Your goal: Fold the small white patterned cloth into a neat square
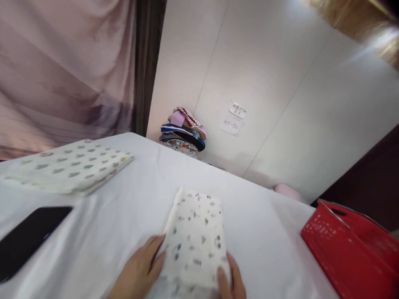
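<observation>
A white cloth with small dark prints [196, 232], folded into a long rectangle, lies in front of me on the white-covered table [258, 245]. My left hand [140, 265] grips its left edge, thumb on top and fingers at the side. On the opposite edge, my right hand [232, 278] holds the cloth the same way, partly cut off by the bottom of the picture. The nearest end of the cloth is blurred. Another folded white cloth with grey heart-like prints [75, 164] rests at the far left of the table.
A black phone-like slab [31, 236] lies at the left. At the right edge stands a red plastic basket [352, 249] with a metal handle. Beyond the table a pile of folded fabrics [183, 131] leans near the wall, below paper notes [231, 124]. A pink curtain [65, 66] hangs left.
</observation>
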`<state>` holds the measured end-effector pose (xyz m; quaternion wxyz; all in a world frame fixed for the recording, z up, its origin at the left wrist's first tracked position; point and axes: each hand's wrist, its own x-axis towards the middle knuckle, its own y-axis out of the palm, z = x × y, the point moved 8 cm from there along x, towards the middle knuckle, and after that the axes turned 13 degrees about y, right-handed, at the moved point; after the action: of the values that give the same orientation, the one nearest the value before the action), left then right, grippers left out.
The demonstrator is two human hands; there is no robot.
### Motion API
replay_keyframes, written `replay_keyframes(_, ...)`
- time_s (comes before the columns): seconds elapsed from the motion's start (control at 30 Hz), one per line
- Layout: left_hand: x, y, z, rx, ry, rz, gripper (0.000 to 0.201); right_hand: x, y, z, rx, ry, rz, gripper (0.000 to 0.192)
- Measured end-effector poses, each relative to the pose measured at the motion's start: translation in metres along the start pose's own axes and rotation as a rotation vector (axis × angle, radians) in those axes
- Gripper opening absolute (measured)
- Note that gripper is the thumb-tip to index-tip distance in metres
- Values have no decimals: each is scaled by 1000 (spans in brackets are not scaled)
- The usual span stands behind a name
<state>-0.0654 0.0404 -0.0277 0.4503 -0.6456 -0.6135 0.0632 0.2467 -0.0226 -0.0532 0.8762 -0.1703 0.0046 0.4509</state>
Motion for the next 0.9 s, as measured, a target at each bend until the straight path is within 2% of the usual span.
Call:
replay_keyframes(0.1, 11, -8, -20, -77, -86, 83, 37, -15, 1, 14, 23, 6, 63, 59)
replay_keyframes(0.2, 13, -12, -30, -75, -93, 81, 36, -21, -1, 32, -2, -36, 40, 65)
replay_keyframes(0.3, 13, -13, -32, -62, -101, 73, 34, -20, 0, 40, 8, -98, 21, 65)
replay_keyframes(0.5, 15, -14, -31, -63, -167, 103, 37, -10, 3, 37, 19, -150, 32, 64)
replay_keyframes(0.73, 18, -13, -28, -37, -225, 124, 47, -11, 6, 36, 82, -102, 198, 72)
replay_keyframes(0.9, 15, -13, -34, -34, -273, 153, 43, -4, 3, 49, 94, -108, 287, 64)
